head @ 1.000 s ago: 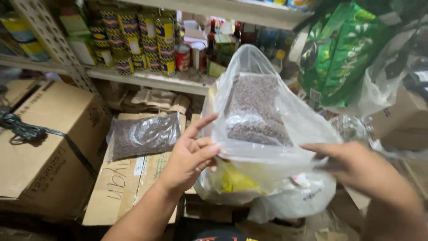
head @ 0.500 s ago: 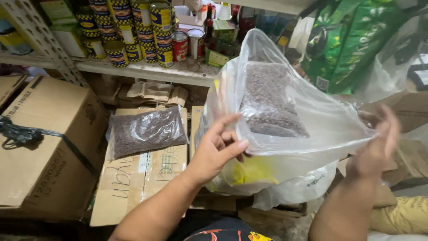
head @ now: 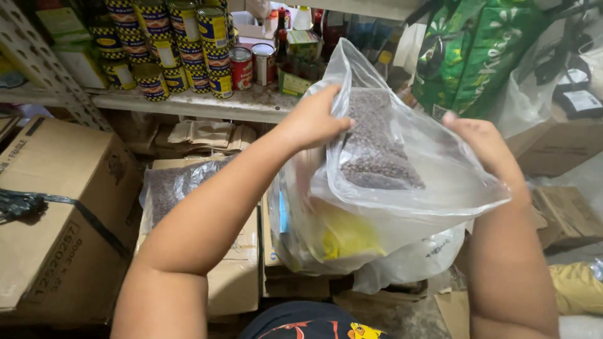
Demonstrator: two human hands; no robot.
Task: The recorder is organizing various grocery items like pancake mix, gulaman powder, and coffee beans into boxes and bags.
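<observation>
Here, cluttered storeroom, tin-lined shelf (head: 188, 103), cardboard boxes (head: 56, 213), hands gripping clear bag (head: 402, 194).

Single head-worn camera, looking down and forward, close above both forearms, facing stocked shelf (head: 188, 103)

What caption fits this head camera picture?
Two hands, left hand and right hand, hold a clear bag of dark grains.

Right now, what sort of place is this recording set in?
Probably a grocery shop's stockroom. A shelf carries stacked tins and bottles, cardboard cartons crowd the floor, and both hands hold a clear plastic bag of dark beans.
</observation>
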